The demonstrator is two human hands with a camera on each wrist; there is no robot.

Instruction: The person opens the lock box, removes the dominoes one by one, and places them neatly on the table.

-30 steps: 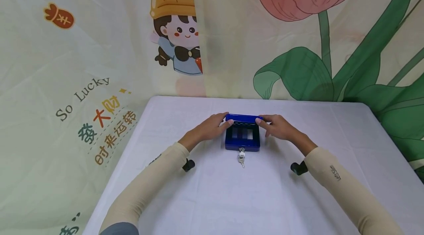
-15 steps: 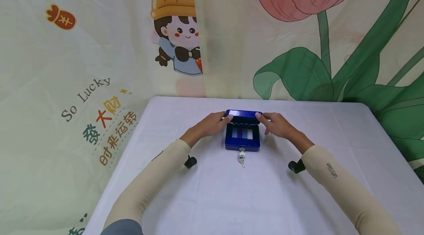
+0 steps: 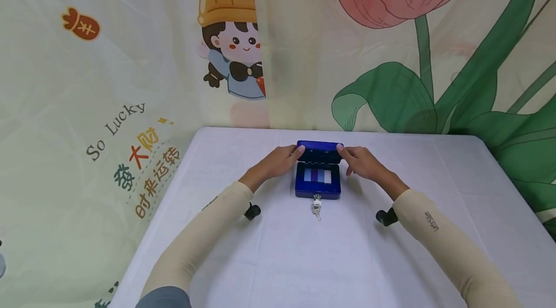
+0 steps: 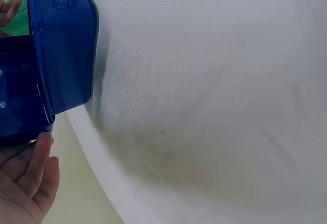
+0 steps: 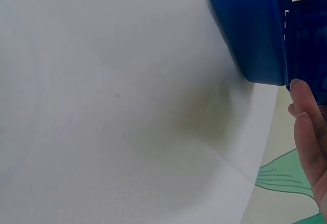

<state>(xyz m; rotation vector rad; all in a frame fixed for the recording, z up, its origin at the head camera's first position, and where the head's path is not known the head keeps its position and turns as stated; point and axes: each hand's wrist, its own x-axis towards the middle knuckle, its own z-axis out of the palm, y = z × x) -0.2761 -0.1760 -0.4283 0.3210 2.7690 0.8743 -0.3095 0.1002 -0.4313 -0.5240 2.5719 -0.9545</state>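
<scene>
A blue metal cash box (image 3: 318,192) stands on the table with its hinged lid (image 3: 320,146) raised. Striped blue, purple and white pieces (image 3: 320,175) show inside the body. From the front lock hangs a small bunch of keys (image 3: 316,211). My left hand (image 3: 278,161) grips the lid's left end, thumb on the near face and fingers around the edge. At the opposite end, my right hand (image 3: 364,162) pinches the lid the same way. In the left wrist view, fingers (image 4: 38,165) lie against the lid's edge; the right wrist view shows fingertips (image 5: 301,99) at its other corner.
A white cloth covers the table (image 3: 278,259), whose far edge runs just behind the box. Behind hangs a printed curtain (image 3: 299,57) with a cartoon figure and a flower. Black wrist-worn devices (image 3: 386,217) stick out below both forearms.
The lid has swung up and back in both hands, uncovering more of the inside. Both hands have shifted slightly away with it; the box body and keys have stayed in place.
</scene>
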